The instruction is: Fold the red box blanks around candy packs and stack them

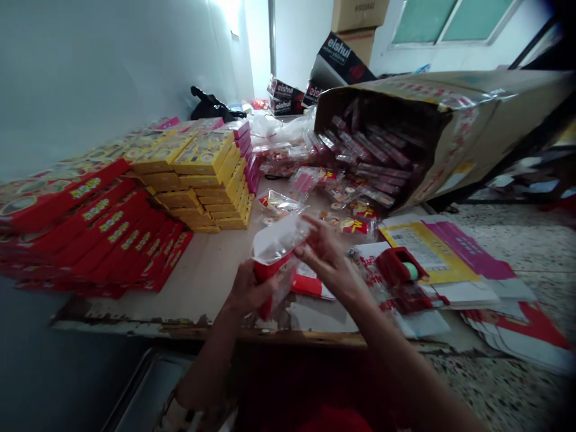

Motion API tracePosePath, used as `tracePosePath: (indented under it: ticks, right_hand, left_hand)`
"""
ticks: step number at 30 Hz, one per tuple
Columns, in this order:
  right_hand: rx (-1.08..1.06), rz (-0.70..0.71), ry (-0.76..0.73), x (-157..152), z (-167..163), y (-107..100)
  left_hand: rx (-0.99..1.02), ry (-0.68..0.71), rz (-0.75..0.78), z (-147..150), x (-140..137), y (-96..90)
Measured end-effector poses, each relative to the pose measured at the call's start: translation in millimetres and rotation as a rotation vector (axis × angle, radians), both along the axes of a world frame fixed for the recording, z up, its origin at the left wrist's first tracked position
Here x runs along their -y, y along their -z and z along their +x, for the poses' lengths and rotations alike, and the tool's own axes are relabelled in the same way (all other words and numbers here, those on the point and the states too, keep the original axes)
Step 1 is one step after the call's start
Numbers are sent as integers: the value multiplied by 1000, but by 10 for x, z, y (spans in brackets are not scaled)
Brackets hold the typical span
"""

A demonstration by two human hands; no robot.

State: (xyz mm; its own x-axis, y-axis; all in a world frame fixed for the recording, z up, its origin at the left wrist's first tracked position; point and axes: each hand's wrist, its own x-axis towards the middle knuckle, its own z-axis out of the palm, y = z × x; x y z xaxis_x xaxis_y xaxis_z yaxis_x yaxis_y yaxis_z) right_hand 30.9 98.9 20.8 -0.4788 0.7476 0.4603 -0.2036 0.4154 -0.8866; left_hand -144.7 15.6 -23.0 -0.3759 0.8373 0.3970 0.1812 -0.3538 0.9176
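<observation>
The chipped front edge of the worktop [211, 270] runs across just beneath the person's hands, its board worn ragged along the rim. On the left, a leaning stack of red boxes [90, 234] reaches close to that edge, with yellow boxes [202, 180] piled behind it. A strip of worktop surface shows between these stacks and the left hand, giving it some room sideways. Farther back, clear plastic packets [355, 222] spread toward the mouth of a large carton [472, 138] lying on its side. On the right, a red tape dispenser [400, 270] and flat printed card pieces [450, 252] crowd the space beside the right forearm.

The red box in hand [265, 273], with a white face and clear film, is tilted above the worktop near its front edge. The left hand [247, 291] is closed around its lower left side, gripping it. The right hand [326, 252] is at its upper right, fingers spread and partly bent by the film; blur hides whether they pinch it.
</observation>
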Motion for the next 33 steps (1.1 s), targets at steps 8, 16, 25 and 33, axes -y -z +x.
tracePosePath:
  ticks: [8, 16, 25, 33]
  right_hand:
    - [-228, -156, 337, 320, -140, 635]
    - [-64, 129, 450, 279, -90, 805]
    - [72, 217, 253, 44, 101, 361]
    - [202, 375, 2, -137, 324, 66]
  left_hand:
    - [211, -369, 209, 423, -141, 280]
    - [-242, -416, 319, 390, -60, 465]
    - [-108, -212, 141, 221, -108, -69]
    - [-114, -13, 94, -59, -62, -239]
